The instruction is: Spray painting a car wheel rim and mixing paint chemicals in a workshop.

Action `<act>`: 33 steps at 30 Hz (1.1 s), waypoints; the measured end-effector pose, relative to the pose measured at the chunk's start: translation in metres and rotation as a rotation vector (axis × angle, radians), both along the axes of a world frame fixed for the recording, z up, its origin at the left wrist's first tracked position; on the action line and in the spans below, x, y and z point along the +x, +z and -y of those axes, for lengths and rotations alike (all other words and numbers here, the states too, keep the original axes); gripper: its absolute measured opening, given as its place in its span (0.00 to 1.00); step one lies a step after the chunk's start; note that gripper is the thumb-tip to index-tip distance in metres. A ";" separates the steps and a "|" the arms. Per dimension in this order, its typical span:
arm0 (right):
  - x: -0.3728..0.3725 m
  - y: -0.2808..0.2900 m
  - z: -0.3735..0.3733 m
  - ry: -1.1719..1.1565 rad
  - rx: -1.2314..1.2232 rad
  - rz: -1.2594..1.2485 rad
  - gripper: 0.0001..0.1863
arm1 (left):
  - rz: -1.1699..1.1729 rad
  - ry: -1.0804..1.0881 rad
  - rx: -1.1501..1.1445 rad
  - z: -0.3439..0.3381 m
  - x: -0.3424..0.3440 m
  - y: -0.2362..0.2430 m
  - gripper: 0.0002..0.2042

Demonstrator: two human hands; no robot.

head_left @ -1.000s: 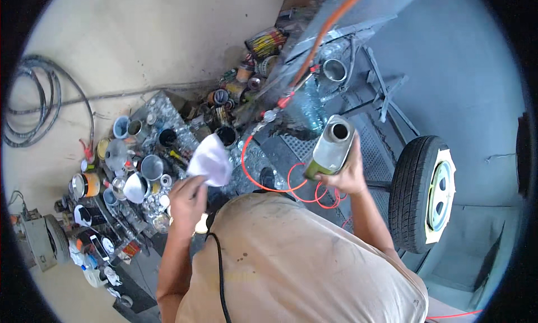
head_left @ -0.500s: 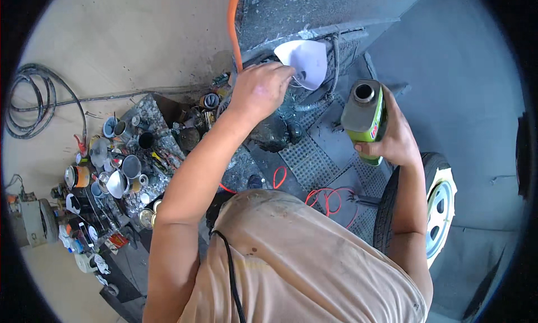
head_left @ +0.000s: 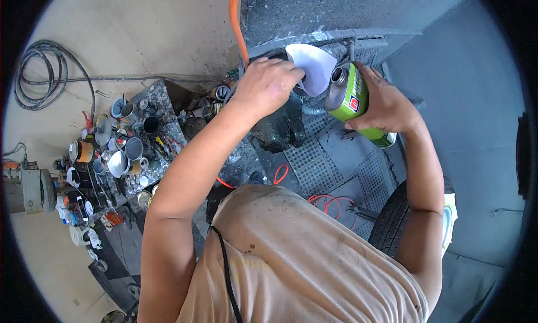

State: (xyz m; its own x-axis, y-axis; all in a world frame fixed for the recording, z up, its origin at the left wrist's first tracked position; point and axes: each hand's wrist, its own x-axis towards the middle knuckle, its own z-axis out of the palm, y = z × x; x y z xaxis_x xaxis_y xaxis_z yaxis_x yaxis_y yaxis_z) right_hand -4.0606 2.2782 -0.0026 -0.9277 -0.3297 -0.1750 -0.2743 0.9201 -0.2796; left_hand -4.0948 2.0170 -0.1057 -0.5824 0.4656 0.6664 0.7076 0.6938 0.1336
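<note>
My right hand [head_left: 386, 101] is wrapped round a green metal can [head_left: 358, 101] with a grey top and an uncapped round spout. The can leans left, its spout close to the rim of a white paper cone strainer [head_left: 315, 65]. My left hand [head_left: 272, 86] pinches the cone's near left edge, fingers closed. Under the cone and my left hand is a dark, paint-crusted lump [head_left: 277, 129]; what lies right below the cone's tip is hidden. No liquid shows leaving the spout.
A spattered bench [head_left: 168, 180] at left holds several cups, tins and tools. An orange hose [head_left: 236, 26] hangs beside my left hand. A tyre [head_left: 392, 219] stands by my right forearm. Thin red tubing [head_left: 330, 202] lies on the perforated floor mats. A coiled black hose [head_left: 45, 71] is far left.
My right hand has brought the can left and up toward the cone and tipped it leftward. The left hand, still pinching the cone, has shifted slightly right in the picture.
</note>
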 end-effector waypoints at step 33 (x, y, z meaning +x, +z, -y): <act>-0.008 0.012 0.019 -0.112 -0.398 0.169 0.55 | 0.241 -0.119 0.351 0.033 0.082 -0.016 0.07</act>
